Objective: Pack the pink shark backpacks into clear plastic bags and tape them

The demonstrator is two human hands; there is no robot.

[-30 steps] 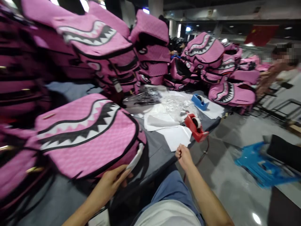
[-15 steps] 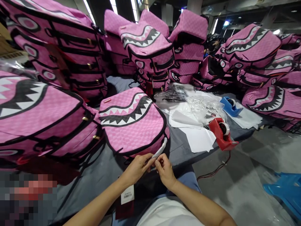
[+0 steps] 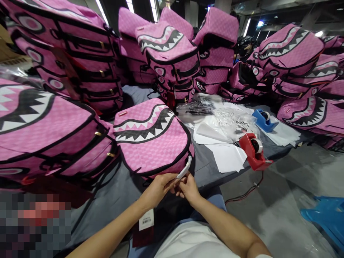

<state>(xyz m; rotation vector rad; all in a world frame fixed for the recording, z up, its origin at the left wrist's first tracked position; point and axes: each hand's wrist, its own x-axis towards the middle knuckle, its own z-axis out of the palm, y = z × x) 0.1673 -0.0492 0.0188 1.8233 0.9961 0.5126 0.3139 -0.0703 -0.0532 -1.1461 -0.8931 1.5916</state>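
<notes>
A pink checked backpack [image 3: 153, 150] with a black-and-white toothed mouth print lies in front of me. A strip of white paper [image 3: 185, 168] is wrapped along the handle at its near right side. My left hand [image 3: 162, 184] is closed on the near end of this wrapped handle, thumb on top. My right hand [image 3: 188, 188] is closed just beside it, its fingertips curled under the same end; what they pinch is hidden. Below my left wrist hangs a white barcode label [image 3: 146, 219] on a dark red tag [image 3: 143, 236].
Stacks of similar backpacks [image 3: 86, 68] rise at the left, back and right. A red tape dispenser [image 3: 254, 152] and a blue tape dispenser [image 3: 264, 120] stand at the right near white paper sheets [image 3: 228, 159] and clear plastic bags [image 3: 225, 120]. A blue plastic stool [image 3: 326, 218] is on the floor.
My right hand has shifted slightly, its fingers now curling lower under the wrapped handle's end. My left hand stays on the handle with its fingers a little straighter. The backpack stays in place.
</notes>
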